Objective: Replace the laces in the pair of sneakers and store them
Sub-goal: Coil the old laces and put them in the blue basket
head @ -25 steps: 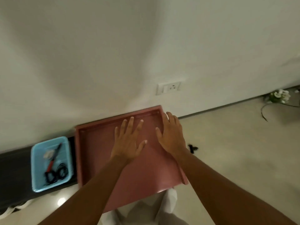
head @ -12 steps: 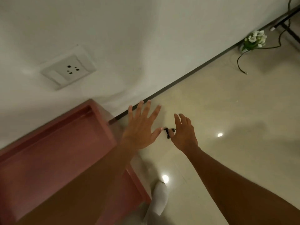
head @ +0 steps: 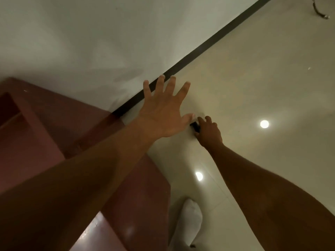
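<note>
A small black object lies on the beige floor next to the wall. My right hand is down on it, fingers curled over it and pinching it; most of the object is hidden under them. My left hand hovers just to its left with fingers spread wide and straight, holding nothing, its thumb tip close to the object. No sneakers or laces are in view.
A dark pink tray fills the left side, partly under my left forearm. The wall's black baseboard runs diagonally up to the right. My white-socked foot stands on the floor at the bottom. A cable end lies top right.
The view swung right, away from the pink tray to the floor. Both hands left the tray; my right hand reached down and closed its fingers on the small black object.
</note>
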Tool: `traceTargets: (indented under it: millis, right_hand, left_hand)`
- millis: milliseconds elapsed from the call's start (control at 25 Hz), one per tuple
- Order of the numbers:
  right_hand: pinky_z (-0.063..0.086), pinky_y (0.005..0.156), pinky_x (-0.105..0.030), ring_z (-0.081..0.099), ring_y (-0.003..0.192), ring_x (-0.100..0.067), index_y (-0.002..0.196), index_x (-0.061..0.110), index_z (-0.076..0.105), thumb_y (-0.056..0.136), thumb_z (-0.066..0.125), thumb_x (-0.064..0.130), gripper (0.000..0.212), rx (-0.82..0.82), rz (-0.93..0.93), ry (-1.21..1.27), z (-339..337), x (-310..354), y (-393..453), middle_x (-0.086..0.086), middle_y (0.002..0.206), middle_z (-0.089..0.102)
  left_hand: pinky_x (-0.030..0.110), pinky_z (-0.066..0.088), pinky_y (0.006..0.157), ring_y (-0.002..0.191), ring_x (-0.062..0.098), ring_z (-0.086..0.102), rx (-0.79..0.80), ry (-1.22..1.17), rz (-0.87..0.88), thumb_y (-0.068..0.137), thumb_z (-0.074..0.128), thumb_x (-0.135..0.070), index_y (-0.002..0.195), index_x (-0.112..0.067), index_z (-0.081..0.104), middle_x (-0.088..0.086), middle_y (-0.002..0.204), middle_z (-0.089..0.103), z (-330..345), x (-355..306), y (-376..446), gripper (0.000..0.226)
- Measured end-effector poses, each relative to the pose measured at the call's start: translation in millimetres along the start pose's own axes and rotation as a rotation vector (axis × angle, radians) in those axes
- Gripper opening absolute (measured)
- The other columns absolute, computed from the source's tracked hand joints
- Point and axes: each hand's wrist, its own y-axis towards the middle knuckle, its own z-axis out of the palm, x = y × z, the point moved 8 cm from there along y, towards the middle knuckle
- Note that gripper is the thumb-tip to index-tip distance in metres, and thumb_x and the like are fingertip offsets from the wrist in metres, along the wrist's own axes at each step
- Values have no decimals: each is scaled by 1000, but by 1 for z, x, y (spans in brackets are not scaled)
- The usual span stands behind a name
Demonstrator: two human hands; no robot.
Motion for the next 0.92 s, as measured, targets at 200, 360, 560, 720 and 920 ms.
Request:
traceTargets:
  millis: [200, 360, 560, 720, 920]
  right_hand:
    - [44, 65, -40, 61, 87, -38, 112, 10, 61, 104, 55, 27, 19, -109, 79, 172, 29, -8, 29, -13, 119, 47]
    - [47, 63, -38, 57, 73, -28, 105, 8, 65, 105, 55, 26, 21, -126, 76, 204, 30, -2, 25, -11, 115, 46]
    - [50, 59, -34, 54, 64, -22, 105, 8, 70, 99, 62, 11, 11, -209, -58, 169, -25, 23, -16, -9, 120, 50]
    - [55, 71, -34, 66, 86, -24, 115, 19, 75, 96, 64, 7, 24, -267, -123, 190, -98, 59, -62, -5, 139, 46]
    - [54, 79, -32, 64, 97, -20, 111, 22, 76, 95, 68, 6, 24, -351, -244, 240, -191, 135, -129, 1, 148, 45]
  left_hand:
    - [72, 2, 120, 157, 41, -7, 95, 48, -2, 95, 31, -78, 162, -32, -10, 12, 171, -7, 29, 3, 9, 91]
    - [71, -1, 120, 157, 40, -9, 143, 16, -39, 95, 31, -77, 163, -31, -10, 11, 171, -8, 36, 4, 9, 91]
    - [72, 2, 120, 157, 40, -4, 135, -60, -74, 94, 31, -78, 163, -31, -6, 12, 172, -4, 19, 5, -13, 91]
    - [71, 4, 120, 157, 38, 5, -20, -129, -83, 92, 35, -78, 163, -30, 0, 13, 171, 5, -28, 16, -56, 93]
    - [68, 3, 122, 158, 35, 5, -139, -196, -113, 94, 38, -72, 163, -29, 1, 11, 171, 5, -103, 45, -118, 90]
